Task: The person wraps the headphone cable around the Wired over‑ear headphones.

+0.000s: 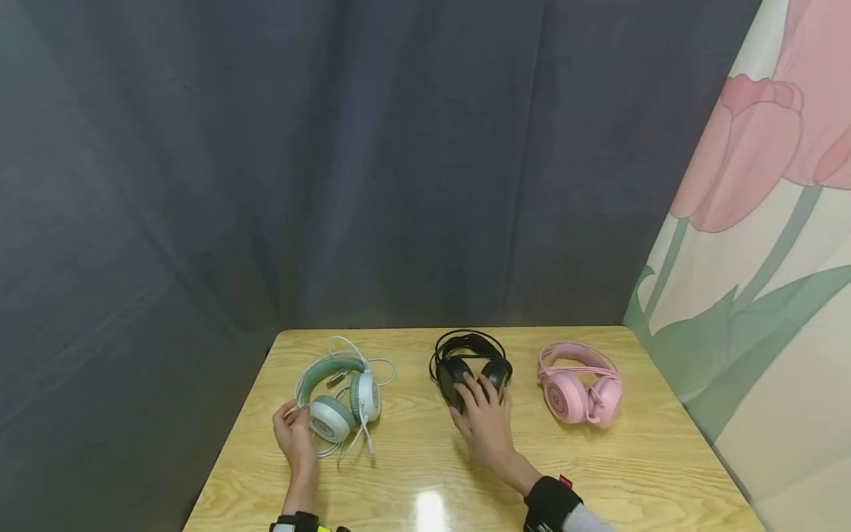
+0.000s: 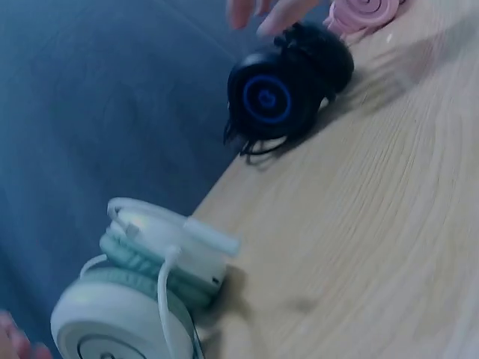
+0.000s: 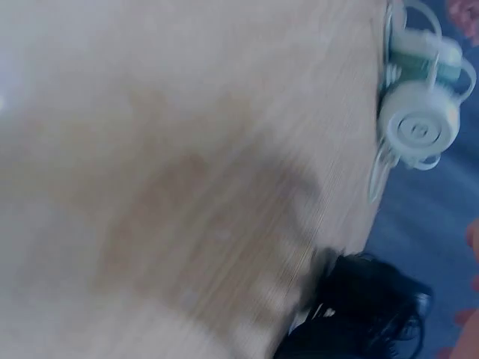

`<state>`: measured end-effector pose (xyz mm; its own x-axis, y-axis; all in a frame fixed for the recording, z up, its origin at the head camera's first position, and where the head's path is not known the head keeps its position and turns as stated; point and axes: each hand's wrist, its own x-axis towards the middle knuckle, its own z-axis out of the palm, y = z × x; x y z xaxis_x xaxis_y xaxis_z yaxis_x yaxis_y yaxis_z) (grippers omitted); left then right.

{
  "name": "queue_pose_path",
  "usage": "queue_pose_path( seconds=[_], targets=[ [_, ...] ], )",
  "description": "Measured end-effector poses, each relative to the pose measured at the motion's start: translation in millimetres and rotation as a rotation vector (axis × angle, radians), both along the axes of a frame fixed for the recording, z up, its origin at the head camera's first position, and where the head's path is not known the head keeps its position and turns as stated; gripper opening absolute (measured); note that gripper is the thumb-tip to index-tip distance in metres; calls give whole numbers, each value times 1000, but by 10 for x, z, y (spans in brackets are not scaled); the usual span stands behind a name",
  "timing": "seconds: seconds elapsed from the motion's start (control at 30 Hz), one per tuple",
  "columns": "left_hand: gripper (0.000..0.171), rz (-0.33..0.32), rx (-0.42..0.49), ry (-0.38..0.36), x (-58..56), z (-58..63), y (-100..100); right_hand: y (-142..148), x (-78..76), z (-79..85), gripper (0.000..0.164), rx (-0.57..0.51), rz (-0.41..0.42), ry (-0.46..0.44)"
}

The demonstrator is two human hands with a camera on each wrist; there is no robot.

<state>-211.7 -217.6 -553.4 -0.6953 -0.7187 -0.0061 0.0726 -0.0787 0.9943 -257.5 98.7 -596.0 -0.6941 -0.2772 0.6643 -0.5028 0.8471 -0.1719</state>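
Mint-and-white headphones [image 1: 332,418] lie at the left of the table, their white cable looped about them. My left hand [image 1: 296,436] is at the left end of their headband, its fingers loosely bent; in the left wrist view only its fingertips [image 2: 19,342] show at the lower left edge, beside the white ear cup [image 2: 112,321]. Black headphones [image 1: 452,373] lie in the middle. Over their ear cups my right hand [image 1: 490,428] spreads its fingers. The left wrist view shows those fingers [image 2: 288,15] just above the black headphones [image 2: 262,97], which have a blue ring on the cup.
Pink headphones [image 1: 565,395] lie to the right on the wooden table [image 1: 412,458]. A dark curtain [image 1: 399,162] hangs behind the table's back edge. At the right is a wall covering [image 1: 744,170] with painted tulips.
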Motion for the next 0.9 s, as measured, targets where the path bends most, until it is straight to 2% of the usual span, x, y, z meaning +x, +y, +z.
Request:
queue_pose_path(
  seconds=[0.07, 0.13, 0.27, 0.33, 0.4, 0.63, 0.73, 0.9],
  targets=[
    [53, -47, -31, -122, 25, -38, -46, 33, 147, -9, 45, -11, 36, -39],
    [70, -130, -39, -209, 47, -94, -84, 69, 279, -13, 41, -17, 48, -93],
    [90, -294, -13, -292, 47, -210, -118, 150, 462, -12, 33, -23, 33, -179],
    [94, -340, 7, -297, 23, -264, -121, 192, 518, -13, 29, -19, 21, -200],
    [96, -353, 19, -294, -2, -307, -112, 231, 560, -14, 25, -26, 18, -212],
    [94, -406, 77, -208, -28, -372, -95, 320, 638, -54, 19, -14, 12, -215],
    [95, -417, 75, -191, -42, -373, -87, 337, 659, -80, 19, -17, 13, -214],
    [94, -405, 34, -204, -75, -378, -58, 347, 681, -97, 18, -40, 18, -217]
  ],
)
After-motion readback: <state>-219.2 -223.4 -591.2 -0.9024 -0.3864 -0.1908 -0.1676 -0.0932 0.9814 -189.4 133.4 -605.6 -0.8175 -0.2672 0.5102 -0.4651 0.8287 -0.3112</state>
